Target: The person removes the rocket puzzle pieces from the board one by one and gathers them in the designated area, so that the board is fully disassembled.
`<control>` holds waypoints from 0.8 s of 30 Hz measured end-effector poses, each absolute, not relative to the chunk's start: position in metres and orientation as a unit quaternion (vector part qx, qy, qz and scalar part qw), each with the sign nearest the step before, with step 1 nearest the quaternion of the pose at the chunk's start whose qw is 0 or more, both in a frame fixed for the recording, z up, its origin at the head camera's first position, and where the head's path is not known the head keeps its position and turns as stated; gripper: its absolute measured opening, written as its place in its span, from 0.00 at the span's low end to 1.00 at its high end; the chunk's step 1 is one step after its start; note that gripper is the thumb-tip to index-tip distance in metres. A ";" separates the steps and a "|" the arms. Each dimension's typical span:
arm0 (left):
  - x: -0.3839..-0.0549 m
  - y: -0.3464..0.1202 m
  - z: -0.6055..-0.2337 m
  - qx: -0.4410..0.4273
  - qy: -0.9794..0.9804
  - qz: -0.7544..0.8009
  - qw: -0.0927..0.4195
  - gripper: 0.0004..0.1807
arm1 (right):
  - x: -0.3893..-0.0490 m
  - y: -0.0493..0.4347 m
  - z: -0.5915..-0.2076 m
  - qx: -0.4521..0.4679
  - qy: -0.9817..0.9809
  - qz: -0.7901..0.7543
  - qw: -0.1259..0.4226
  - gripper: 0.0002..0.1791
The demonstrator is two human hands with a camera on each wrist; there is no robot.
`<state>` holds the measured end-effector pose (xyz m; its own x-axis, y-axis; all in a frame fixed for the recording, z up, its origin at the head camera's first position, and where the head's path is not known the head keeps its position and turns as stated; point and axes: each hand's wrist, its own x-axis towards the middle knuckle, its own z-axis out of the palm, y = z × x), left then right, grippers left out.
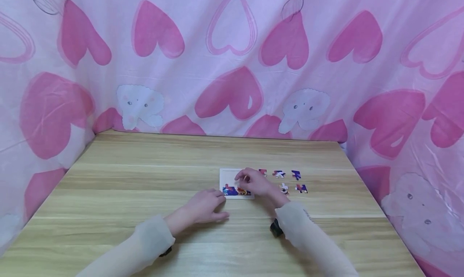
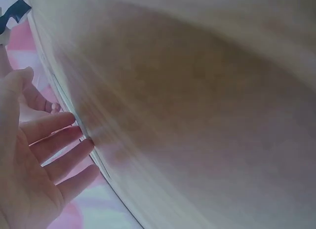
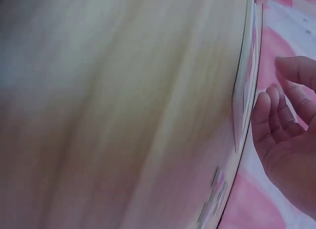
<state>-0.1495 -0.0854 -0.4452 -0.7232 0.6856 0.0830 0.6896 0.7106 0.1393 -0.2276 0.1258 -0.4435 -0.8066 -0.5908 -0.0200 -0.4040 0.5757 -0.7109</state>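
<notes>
A small white puzzle tray [image 1: 227,175] lies on the table, with joined colourful jigsaw pieces [image 1: 230,191] along its near side. Over the tray hovers my right hand [image 1: 255,183], its fingers loosely bent. In the right wrist view this hand [image 3: 291,150] shows a gap between thumb and fingers, with nothing held there. My left hand [image 1: 204,206] rests at the tray's near left corner, fingertips right at its edge. The left wrist view shows the fingers of that hand [image 2: 39,174] nearly straight and spread a little.
Several loose jigsaw pieces [image 1: 279,174] lie in two rows right of the tray, partly hidden by my right hand. The wooden table [image 1: 145,168] meets a pink heart-patterned curtain [image 1: 224,95] at the back and sides.
</notes>
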 end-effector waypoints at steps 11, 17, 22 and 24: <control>-0.149 -0.090 -0.444 -0.387 -0.919 -0.075 0.008 0.27 | -0.228 0.107 -0.444 -0.321 0.891 -0.284 0.147 0.16; -0.151 -0.091 -0.446 -0.387 -0.919 -0.079 0.007 0.28 | -0.230 0.106 -0.443 -0.316 0.897 -0.262 0.166 0.18; -0.151 -0.092 -0.446 -0.380 -0.921 -0.083 -0.001 0.28 | -0.230 0.105 -0.442 -0.309 0.897 -0.259 0.183 0.17; -0.150 -0.092 -0.446 -0.380 -0.921 -0.082 -0.001 0.28 | -0.230 0.105 -0.441 -0.305 0.896 -0.262 0.188 0.17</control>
